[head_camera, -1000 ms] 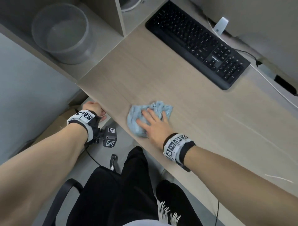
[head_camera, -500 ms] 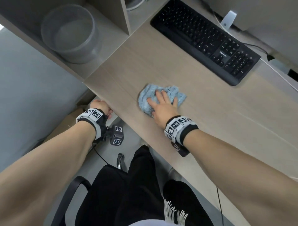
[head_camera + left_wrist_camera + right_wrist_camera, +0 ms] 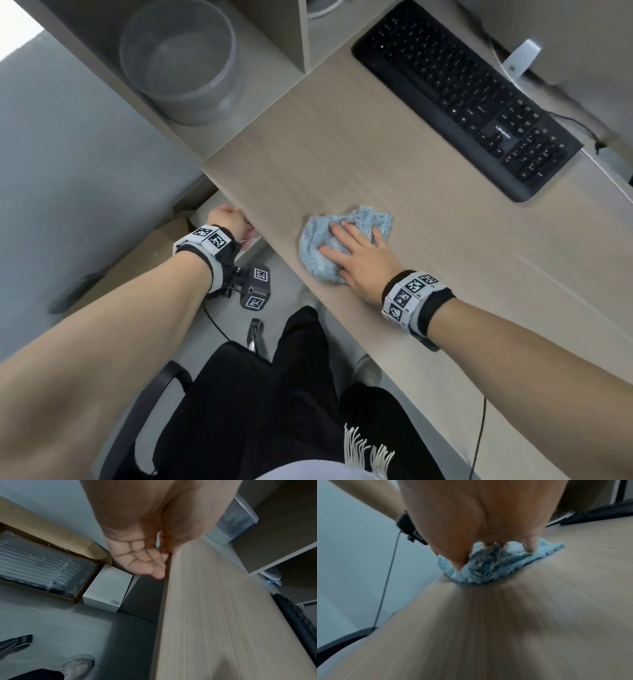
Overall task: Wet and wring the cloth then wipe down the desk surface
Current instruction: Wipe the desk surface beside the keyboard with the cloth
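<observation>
A crumpled light-blue cloth lies on the pale wood desk near its front edge. My right hand presses flat on it, fingers straight and spread. In the right wrist view the thumb and fingertips sink into the cloth on the blurred desk. My left hand is at the front edge near the desk's left corner. In the left wrist view this left hand curls its fingers round the desk edge.
A black keyboard lies at the back of the desk, with a monitor stand behind it. A grey round tub sits on the lower shelf to the left. On the floor are a cardboard box and a white box. A chair armrest is by my legs.
My right hand slid the cloth away from the front edge, then back toward it. My left hand stayed on the desk edge.
</observation>
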A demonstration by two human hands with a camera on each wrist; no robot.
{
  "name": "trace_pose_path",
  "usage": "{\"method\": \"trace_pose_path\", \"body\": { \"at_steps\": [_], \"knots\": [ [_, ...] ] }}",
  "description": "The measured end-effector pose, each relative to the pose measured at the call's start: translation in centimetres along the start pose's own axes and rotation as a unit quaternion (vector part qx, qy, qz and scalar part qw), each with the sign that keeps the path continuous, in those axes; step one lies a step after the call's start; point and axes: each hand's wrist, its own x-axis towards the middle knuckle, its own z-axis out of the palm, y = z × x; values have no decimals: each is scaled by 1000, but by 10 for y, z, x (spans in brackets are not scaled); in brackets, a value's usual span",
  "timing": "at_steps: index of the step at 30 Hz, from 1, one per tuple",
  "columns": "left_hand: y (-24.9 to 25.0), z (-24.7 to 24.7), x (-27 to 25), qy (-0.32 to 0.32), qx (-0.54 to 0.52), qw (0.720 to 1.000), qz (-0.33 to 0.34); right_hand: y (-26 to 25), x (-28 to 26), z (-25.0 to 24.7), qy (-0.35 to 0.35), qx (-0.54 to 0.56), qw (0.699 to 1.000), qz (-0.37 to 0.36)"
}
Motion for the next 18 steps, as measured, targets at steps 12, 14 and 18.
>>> {"method": "trace_pose_path", "body": {
  "at_steps": [12, 14, 18],
  "knots": [
    [6, -14, 13, -48, 11, 999, -6, -57, 144, -54, -16, 10, 1000, 13],
    [7, -14, 9, -42, 24, 999, -3, -58, 141, -55, -22, 6, 1000, 7],
    [11, -21, 7, -38, 5, 999, -15, -56, 119, -48, -26, -32, 998, -45]
  ]
}}
